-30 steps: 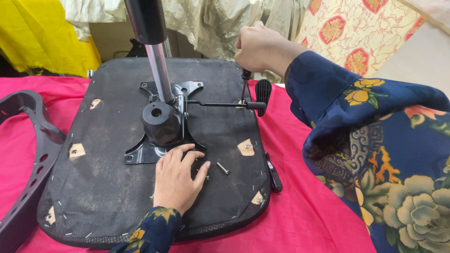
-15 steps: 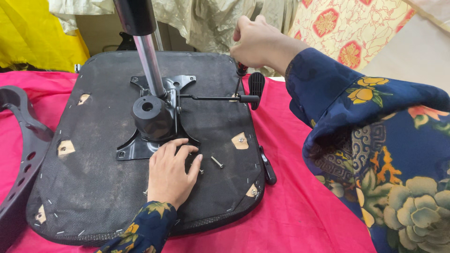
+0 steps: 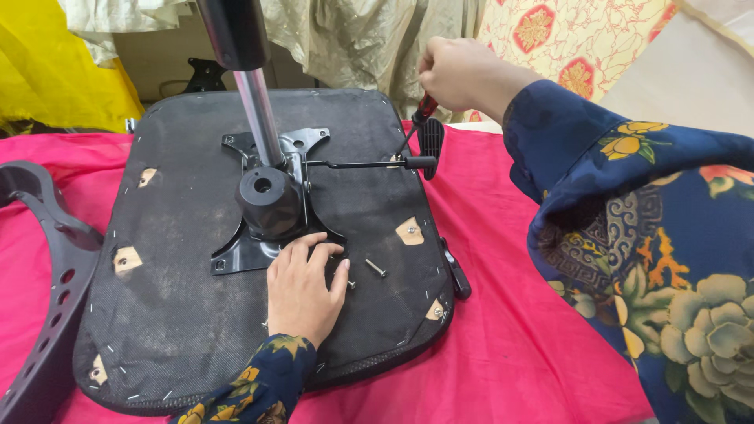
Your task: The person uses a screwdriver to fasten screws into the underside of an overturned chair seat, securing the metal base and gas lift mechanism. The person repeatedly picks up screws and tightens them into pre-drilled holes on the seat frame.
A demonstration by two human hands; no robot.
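Observation:
An upturned black chair seat (image 3: 181,314) lies on a red cloth (image 3: 534,345). A black metal mounting plate (image 3: 243,251) with a gas-lift column (image 3: 255,110) is fixed at its middle. My left hand (image 3: 302,290) rests flat on the seat, fingers at the plate's near corner. A loose screw (image 3: 375,268) lies just right of it. My right hand (image 3: 463,74) is shut on a red-and-black screwdriver (image 3: 416,122), its tip down at the seat's far right edge by the black lever paddle (image 3: 430,140).
A black plastic armrest (image 3: 43,267) lies at the left on the cloth. Yellow fabric (image 3: 55,71) sits far left, pale draped cloth (image 3: 369,39) behind the seat and a floral-patterned cushion (image 3: 565,47) at the far right.
The view has shifted a little. My right hand with the screwdriver stays at the seat's far right edge; my left hand stays pressed by the plate.

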